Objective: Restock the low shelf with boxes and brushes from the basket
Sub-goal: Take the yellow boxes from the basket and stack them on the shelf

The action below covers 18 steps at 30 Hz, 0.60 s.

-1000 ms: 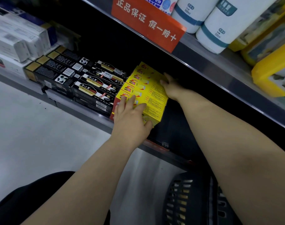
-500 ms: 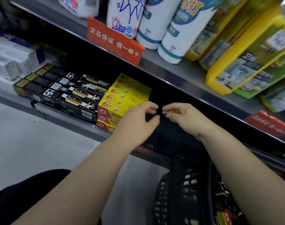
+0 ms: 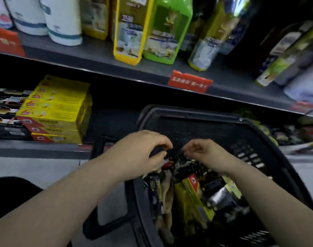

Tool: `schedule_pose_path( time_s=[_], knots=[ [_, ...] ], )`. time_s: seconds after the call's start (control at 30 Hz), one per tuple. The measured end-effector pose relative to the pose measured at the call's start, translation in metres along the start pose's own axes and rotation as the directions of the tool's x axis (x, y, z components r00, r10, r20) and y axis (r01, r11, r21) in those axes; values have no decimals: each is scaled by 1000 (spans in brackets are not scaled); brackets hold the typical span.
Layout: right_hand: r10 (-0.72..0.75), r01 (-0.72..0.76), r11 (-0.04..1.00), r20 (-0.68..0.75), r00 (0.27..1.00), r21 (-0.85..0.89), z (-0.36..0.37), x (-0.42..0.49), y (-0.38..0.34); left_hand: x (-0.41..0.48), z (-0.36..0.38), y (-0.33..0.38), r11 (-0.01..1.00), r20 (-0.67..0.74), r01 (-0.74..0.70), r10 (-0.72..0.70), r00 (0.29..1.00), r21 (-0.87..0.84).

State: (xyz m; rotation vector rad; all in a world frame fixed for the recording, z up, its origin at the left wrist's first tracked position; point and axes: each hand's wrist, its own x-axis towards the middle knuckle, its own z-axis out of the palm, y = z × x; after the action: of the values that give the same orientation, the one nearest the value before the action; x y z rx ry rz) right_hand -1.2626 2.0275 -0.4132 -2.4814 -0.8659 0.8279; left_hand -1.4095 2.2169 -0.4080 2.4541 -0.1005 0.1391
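The left hand and right hand hovered half-curled over the basket, at four o'clock from the low shelf and its yellow stack (blur hid any grip); the yellow box at their six o'clock looked light and stiff, best pinched across its width.
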Motion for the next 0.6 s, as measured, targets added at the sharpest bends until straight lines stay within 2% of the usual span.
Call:
schedule_pose_path(
  time_s=[0.13,0.23,0.4,0.43,0.5,0.53,0.6],
  knots=[
    [165,-115,924,111,980,-365,15,0,66,6,27,18,997,183,-53,41,982,62],
    [285,-167,857,179,942,-487,42,4,90,9,37,22,996,222,-42,24,975,75],
    [424,-268,690,76,902,-673,87,17,100,14,42,26,999,229,29,-33,973,20],
    [422,-268,690,73,903,-672,86,20,100,15,43,27,999,224,51,-49,973,-3],
    [409,-267,755,111,906,-599,75,24,99,17,44,27,993,201,96,-80,976,-71],
    [405,-297,812,118,907,-503,65,25,96,18,46,27,987,187,120,-98,977,-109],
    [401,-375,908,125,908,-186,43,25,85,21,49,24,966,168,182,-151,974,-183]
  ],
)
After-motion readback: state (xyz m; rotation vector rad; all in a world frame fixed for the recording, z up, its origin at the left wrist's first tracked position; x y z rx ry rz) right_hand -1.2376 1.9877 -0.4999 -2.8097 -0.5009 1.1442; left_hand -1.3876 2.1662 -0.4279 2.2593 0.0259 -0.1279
